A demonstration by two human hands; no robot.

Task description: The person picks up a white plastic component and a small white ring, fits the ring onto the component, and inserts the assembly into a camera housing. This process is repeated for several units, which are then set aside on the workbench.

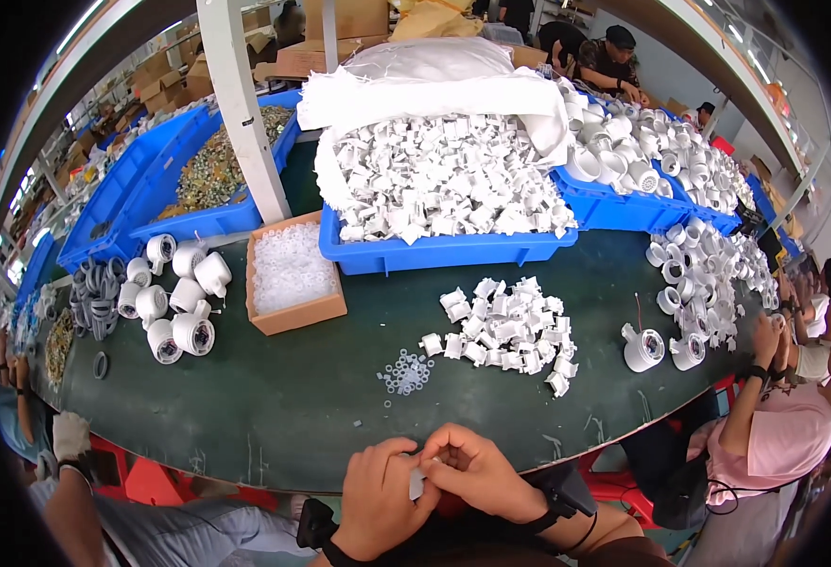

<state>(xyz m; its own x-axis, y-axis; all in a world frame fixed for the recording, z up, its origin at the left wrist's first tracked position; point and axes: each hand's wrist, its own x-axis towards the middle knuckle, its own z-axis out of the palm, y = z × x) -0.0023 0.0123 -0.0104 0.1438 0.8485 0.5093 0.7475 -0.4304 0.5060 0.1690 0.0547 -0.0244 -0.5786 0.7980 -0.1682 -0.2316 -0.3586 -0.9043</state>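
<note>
Item: one white part (416, 483), resting in the hands at six o'clock, by the surface's (288, 416) near edge. Left hand (382, 496): curling partly closed, holding the part. Right hand (467, 472): drawing thumb and forefinger together at the part's upper end; what they are pinching, cannot tell. Stock, from the hands: rings (406, 373) lying at twelve o'clock; clips (510, 326), one o'clock; carton (307, 317), eleven. Step, as judged: working the part by fingertip. Next move, as judged: calling for steady left support and fine right-hand alignment.
</note>
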